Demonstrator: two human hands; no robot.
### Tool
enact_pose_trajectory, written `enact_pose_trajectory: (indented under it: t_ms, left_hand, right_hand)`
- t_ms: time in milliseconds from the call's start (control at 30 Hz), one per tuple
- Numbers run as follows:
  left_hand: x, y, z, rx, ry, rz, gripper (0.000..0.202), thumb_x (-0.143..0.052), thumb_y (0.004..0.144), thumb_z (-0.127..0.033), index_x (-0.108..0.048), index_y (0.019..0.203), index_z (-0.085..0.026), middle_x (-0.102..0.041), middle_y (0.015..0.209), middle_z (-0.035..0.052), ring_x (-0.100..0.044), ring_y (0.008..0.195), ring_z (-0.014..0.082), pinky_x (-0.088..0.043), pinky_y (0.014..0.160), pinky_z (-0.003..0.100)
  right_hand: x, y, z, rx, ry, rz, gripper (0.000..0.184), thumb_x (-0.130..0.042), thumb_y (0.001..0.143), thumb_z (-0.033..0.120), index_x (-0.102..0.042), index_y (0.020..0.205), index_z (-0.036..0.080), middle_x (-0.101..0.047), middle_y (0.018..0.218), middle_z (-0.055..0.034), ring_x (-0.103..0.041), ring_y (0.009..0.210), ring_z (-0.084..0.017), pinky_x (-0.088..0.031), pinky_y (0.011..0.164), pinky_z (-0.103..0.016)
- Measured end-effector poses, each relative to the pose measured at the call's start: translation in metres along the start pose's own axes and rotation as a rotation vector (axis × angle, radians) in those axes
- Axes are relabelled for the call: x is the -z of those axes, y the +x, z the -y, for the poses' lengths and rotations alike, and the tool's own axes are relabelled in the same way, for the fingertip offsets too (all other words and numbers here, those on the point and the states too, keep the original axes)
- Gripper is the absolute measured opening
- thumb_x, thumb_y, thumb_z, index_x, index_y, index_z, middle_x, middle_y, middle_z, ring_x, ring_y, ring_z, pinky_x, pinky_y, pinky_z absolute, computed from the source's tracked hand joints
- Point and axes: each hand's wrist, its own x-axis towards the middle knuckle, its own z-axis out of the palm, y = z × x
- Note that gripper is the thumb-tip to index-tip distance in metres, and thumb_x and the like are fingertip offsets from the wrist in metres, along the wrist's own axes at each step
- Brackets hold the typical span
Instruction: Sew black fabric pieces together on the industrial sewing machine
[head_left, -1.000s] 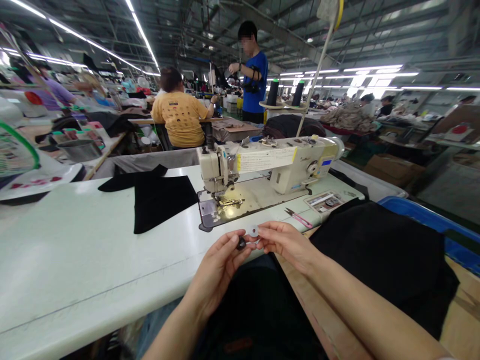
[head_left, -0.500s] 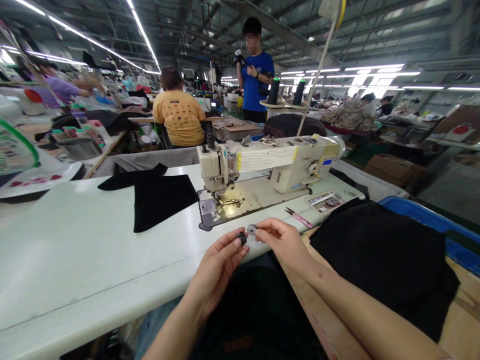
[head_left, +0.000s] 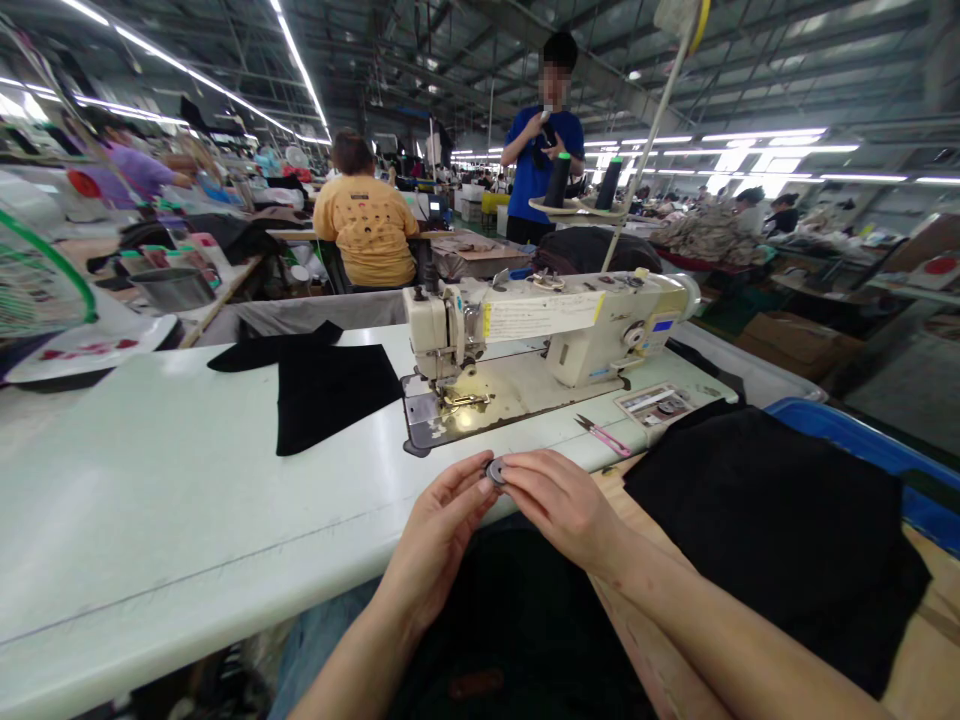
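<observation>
My left hand [head_left: 442, 530] and my right hand [head_left: 559, 500] meet over the front edge of the white sewing table [head_left: 150, 500]. Between their fingertips sits a small round dark bobbin [head_left: 496, 471], pinched from both sides. Both hands have their fingers closed on it. Just beyond stands the cream sewing machine [head_left: 540, 325], its needle plate lit. A black cloth piece [head_left: 330, 385] lies on the table left of the machine. Pink thread snips [head_left: 602, 437] rest to the right of my hands.
A black fabric pile [head_left: 765, 520] lies on a wooden board at my right, a blue bin [head_left: 862, 440] behind it. Dark thread cones [head_left: 559, 180] stand behind the machine. A seated person in yellow [head_left: 367, 225] and a standing person in blue [head_left: 544, 160] are further back.
My hands have come together: the white-looking disc in the right hand and the dark piece in the left now meet as one item. The standing person has shifted right.
</observation>
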Motion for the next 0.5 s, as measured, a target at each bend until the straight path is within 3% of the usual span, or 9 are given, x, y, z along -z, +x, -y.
enact_pose_trajectory:
  t_ms: [100, 233, 500]
  left_hand:
    - [0.0012, -0.0002, 0.0020, -0.012, 0.034, 0.009, 0.047, -0.089, 0.063, -0.023, -0.074, 0.108, -0.017, -0.076, 0.104, 0.0080, -0.068, 0.098, 0.0185, -0.049, 0.095, 0.027]
    - [0.0034, 0.0010, 0.0046, -0.017, 0.080, 0.007, 0.043, -0.088, 0.066, -0.028, -0.074, 0.105, -0.016, -0.075, 0.099, 0.0066, -0.066, 0.086, 0.0141, -0.050, 0.086, 0.024]
    - [0.0039, -0.0001, 0.0034, -0.049, 0.190, 0.013, 0.038, -0.085, 0.071, -0.033, -0.074, 0.104, -0.018, -0.070, 0.085, 0.0021, -0.061, 0.075, 0.0104, -0.049, 0.075, 0.020]
  right_hand:
    - [-0.0014, 0.0016, 0.0024, -0.056, 0.063, -0.041, 0.027, -0.054, 0.096, 0.016, -0.062, 0.120, 0.025, -0.070, 0.113, -0.0087, -0.066, 0.104, -0.023, -0.054, 0.093, -0.042]
    - [-0.0041, 0.0049, 0.0051, -0.206, 0.193, -0.133, 0.012, -0.062, 0.093, 0.019, -0.066, 0.102, 0.025, -0.072, 0.098, -0.0055, -0.067, 0.095, -0.020, -0.055, 0.086, -0.036]
    - [-0.0045, 0.0065, 0.0024, -0.334, 0.354, -0.087, 0.011, -0.062, 0.090, 0.017, -0.069, 0.094, 0.025, -0.071, 0.094, -0.0032, -0.067, 0.091, -0.018, -0.054, 0.083, -0.032]
